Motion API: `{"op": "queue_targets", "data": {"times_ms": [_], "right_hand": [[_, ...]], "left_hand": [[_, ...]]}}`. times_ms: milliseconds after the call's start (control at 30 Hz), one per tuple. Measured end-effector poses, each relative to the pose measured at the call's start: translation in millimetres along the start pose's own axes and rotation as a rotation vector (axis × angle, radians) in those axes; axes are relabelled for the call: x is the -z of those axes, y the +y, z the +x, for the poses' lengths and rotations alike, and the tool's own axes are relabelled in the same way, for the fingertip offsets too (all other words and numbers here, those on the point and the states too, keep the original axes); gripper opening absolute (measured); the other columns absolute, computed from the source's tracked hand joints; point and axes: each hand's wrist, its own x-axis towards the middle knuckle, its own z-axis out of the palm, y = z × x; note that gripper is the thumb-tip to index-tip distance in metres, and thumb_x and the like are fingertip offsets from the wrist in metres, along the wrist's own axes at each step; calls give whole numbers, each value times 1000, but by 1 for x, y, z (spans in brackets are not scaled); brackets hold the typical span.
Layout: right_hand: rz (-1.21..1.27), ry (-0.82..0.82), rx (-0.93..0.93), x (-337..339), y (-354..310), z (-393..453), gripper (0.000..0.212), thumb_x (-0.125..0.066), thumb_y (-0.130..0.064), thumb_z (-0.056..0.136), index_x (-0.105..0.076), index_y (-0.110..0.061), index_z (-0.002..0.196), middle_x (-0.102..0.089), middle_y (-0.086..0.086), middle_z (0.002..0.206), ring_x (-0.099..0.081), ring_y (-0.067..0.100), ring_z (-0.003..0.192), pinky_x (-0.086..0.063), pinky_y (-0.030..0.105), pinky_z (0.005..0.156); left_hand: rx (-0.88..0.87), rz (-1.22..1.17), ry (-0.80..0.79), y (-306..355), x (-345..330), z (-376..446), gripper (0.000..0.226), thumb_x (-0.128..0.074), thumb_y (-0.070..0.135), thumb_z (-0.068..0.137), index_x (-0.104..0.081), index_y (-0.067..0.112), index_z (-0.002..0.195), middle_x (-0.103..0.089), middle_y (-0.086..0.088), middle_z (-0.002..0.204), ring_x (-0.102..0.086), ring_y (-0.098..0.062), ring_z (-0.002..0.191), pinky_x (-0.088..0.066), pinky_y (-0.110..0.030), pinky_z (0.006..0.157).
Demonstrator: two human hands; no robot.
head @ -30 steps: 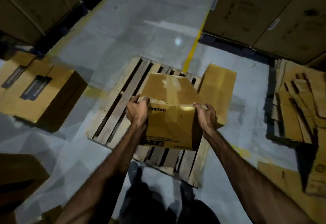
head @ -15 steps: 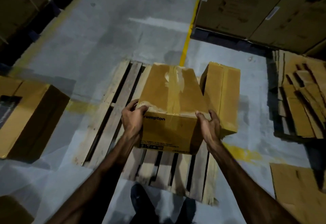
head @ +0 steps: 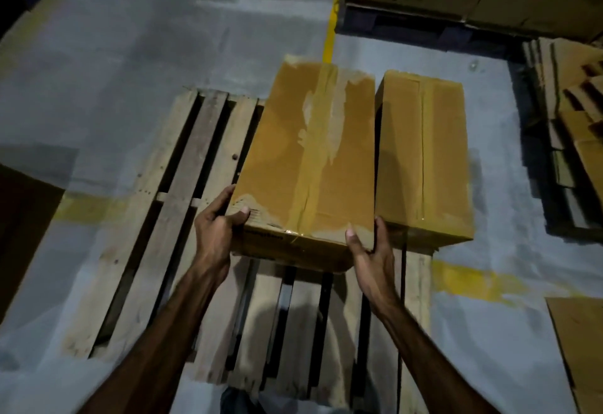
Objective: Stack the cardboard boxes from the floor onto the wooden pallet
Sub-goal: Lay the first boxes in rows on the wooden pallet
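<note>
Over the right half of the wooden pallet, a taped cardboard box is held at its near corners. Left hand grips the near-left corner, thumb on top; right hand clasps the near-right corner, thumb on top. The box sits just beside a second cardboard box already along the pallet's right edge; whether its base touches the slats cannot be told. Step in hand: placing. Next move likely calls for lowering flat, snugging it against the neighbour, then letting go with both hands.
</note>
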Motion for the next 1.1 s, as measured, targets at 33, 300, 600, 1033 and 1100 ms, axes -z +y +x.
{"op": "queue_targets", "data": {"times_ms": [33,300,600,1033,1100], "right_hand": [[-5,-1,12,-5,6,8,80,-67,-44,101,-23,-29,166,-33,-3,168,-32,20,153,-28,29,113],[-18,-18,74,-13,34,75,80,-67,-44,101,-23,-32,166,-37,-2,167,-39,22,150,-38,50,122],[-84,-27,41,-25,64,112,81,-66,-35,103,-18,-30,167,-33,2,169,-34,29,153,-33,45,120],[-211,-56,20,-30,90,136,75,-67,-17,101,-27,-21,164,-51,8,156,-50,30,142,-43,42,112],[-229,-45,11,-32,94,136,70,-71,-16,99,-35,-21,159,-57,6,149,-55,29,136,-47,42,109]], "left_hand": [[-14,9,-17,-6,-3,9,62,-77,-4,84,-69,24,139,-74,0,131,-69,-28,122,-54,-52,108],[32,19,-87,-42,-38,54,62,-62,-12,92,-66,28,140,-74,-4,129,-66,-24,99,-51,-36,74],[64,39,-107,-78,-55,92,61,-58,-13,96,-60,21,146,-72,-6,131,-71,-16,95,-59,-34,67],[36,165,-125,-112,-66,116,62,-55,-19,96,-62,30,134,-74,22,111,-69,-20,115,-55,-44,104],[41,181,-127,-119,-64,120,65,-53,-20,96,-59,26,141,-74,21,111,-68,-21,117,-51,-47,109]]}}
